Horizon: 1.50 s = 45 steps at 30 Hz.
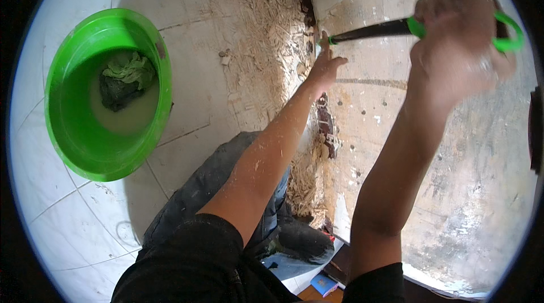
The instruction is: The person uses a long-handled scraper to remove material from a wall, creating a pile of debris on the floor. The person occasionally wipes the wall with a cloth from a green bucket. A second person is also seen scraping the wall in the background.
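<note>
My right hand (457, 44), blurred, grips the green handle of a long, tapered black tool (369, 31), which looks like a handsaw. The tool's narrow, green-marked end points left, to the lower edge of a worn wooden panel (382, 133). Right by that end, my left hand (325, 67) rests at the panel's edge, index finger stretched out and thumb apart. No object shows in it, though some of its fingers are hidden. Small dark holes and flaked pale paint mark the panel. Along its foot runs a broken dark strip (326, 126).
Wood splinters (263, 39) cover the tiled floor (191, 103) beside the panel. At left stands a green plastic basin (68, 133) holding cloudy water and a wet cloth (129, 73). My bent leg (195, 180) is close to the panel. A blue item (324, 284) lies at the bottom.
</note>
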Tool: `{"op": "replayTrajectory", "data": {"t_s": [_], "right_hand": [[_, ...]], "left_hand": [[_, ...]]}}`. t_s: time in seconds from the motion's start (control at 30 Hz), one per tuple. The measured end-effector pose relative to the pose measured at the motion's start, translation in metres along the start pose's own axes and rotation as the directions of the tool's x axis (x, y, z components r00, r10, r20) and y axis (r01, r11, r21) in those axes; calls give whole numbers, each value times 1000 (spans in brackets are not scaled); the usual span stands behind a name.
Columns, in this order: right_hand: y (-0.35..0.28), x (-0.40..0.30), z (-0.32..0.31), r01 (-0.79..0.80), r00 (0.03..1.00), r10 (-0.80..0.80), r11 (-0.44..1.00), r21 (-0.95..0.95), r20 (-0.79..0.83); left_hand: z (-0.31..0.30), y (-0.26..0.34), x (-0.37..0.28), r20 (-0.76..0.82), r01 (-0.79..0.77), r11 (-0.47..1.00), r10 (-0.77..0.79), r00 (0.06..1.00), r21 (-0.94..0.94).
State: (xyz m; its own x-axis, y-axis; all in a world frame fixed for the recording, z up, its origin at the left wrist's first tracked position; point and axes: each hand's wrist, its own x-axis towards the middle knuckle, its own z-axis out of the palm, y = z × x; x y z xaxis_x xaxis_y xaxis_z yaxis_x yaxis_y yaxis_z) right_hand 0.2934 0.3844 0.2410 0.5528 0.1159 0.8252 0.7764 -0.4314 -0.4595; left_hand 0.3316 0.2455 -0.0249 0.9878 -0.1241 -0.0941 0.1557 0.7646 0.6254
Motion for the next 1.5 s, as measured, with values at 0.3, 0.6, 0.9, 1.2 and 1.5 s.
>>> {"op": "replayTrajectory", "data": {"t_s": [0.3,0.6,0.9,1.2,1.5], "right_hand": [[12,3,13,99,995,-99,995,-34,4],[19,7,22,511,853,-520,848,-138,-35],[41,20,31,680,718,-694,683,-267,51],[50,26,38,687,684,-728,623,-374,44],[30,16,12,274,962,-249,894,-355,114]], "left_hand": [[-5,16,-9,-19,73,997,-73,997,-5],[0,6,-7,21,-47,999,47,999,-15],[-4,-9,-3,21,41,993,-39,999,-111],[-10,2,-12,40,43,994,-39,998,-98],[-7,0,-10,52,50,994,-46,998,-95]]}}
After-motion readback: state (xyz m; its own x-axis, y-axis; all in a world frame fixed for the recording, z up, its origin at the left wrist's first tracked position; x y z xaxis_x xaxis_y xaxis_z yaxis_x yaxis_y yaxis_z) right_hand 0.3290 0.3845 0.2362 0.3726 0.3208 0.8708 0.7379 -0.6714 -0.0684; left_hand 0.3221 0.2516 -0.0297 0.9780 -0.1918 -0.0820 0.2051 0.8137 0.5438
